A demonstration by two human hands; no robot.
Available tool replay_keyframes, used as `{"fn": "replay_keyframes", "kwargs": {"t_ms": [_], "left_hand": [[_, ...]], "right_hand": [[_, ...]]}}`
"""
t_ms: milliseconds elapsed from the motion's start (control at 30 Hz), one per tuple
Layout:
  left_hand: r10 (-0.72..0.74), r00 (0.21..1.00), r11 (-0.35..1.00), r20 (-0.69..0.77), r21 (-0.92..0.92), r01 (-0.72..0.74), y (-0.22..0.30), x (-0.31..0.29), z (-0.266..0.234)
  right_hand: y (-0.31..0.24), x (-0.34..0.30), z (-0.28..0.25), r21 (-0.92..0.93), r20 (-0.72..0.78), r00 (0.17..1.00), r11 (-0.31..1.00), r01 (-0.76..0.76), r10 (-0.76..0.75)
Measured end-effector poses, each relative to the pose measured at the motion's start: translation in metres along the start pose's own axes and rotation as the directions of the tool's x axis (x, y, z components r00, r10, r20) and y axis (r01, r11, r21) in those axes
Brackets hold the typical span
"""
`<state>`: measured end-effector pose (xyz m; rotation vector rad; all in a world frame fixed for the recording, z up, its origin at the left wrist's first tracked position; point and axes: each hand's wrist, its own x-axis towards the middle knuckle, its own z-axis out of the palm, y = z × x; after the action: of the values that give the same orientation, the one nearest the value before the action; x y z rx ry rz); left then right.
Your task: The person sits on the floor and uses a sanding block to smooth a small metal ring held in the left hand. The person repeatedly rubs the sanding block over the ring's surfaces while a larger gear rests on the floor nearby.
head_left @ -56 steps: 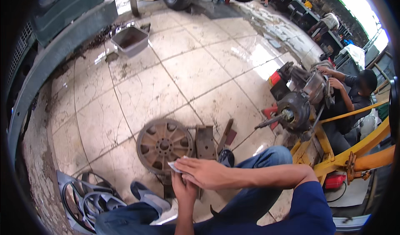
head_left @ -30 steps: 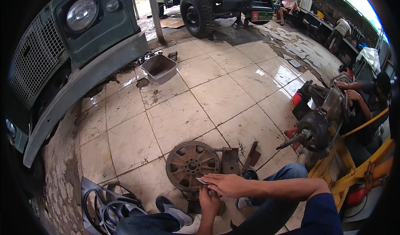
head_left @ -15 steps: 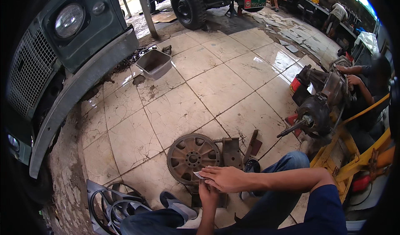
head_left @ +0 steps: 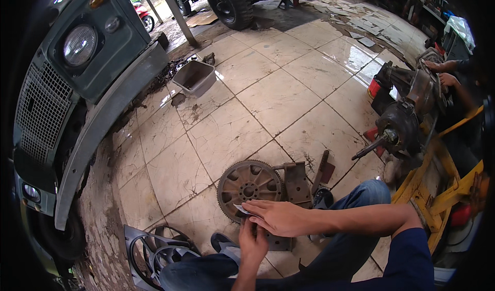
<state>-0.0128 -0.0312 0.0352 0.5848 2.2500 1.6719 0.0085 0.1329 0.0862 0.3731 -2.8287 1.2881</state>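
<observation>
A rusty toothed flywheel (head_left: 264, 176) lies on the tiled floor in front of me. Above its near edge my right hand (head_left: 281, 217) reaches across from the right, fingers extended together, with a small pale folded sheet (head_left: 241, 209) pinched under the fingertips. Just below it, my left hand (head_left: 253, 243) is raised with curled fingers meeting the right palm; what lies between them is hidden. Beside the flywheel sits a flat brown metal plate (head_left: 297, 184). Another metal piece (head_left: 281, 243) shows partly beneath my hands.
A fan shroud (head_left: 154, 257) lies at lower left beside the green vehicle's bumper (head_left: 111, 103). A grey basin (head_left: 196, 79) stands farther off. At right, a co-worker's hands (head_left: 443, 72) touch a gearbox-like assembly (head_left: 405, 118) near a yellow frame (head_left: 438, 188).
The view has shifted, so the scene sits slightly differently. Both hands stay together near the flywheel's near edge, the right one still with the pale sheet.
</observation>
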Motion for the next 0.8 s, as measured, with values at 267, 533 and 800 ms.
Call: {"fn": "replay_keyframes", "kwargs": {"t_ms": [267,533,800], "left_hand": [[0.315,0.933,0.777,0.172,0.518,-0.358,0.133,0.095,-0.075],[0.237,0.948,0.828,0.211,0.467,-0.311,0.114,0.129,-0.039],[0.396,0.911,0.726,0.118,0.567,-0.389,0.139,0.135,-0.056]], "right_hand": [[-0.049,0.06,-0.055,-0.064,-0.492,0.851,0.983,0.173,-0.182],[-0.013,0.077,-0.058,0.018,-0.531,0.848,1.0,-0.002,0.011],[-0.03,0.088,-0.06,-0.072,-0.651,0.748,0.991,0.109,-0.129]]}}
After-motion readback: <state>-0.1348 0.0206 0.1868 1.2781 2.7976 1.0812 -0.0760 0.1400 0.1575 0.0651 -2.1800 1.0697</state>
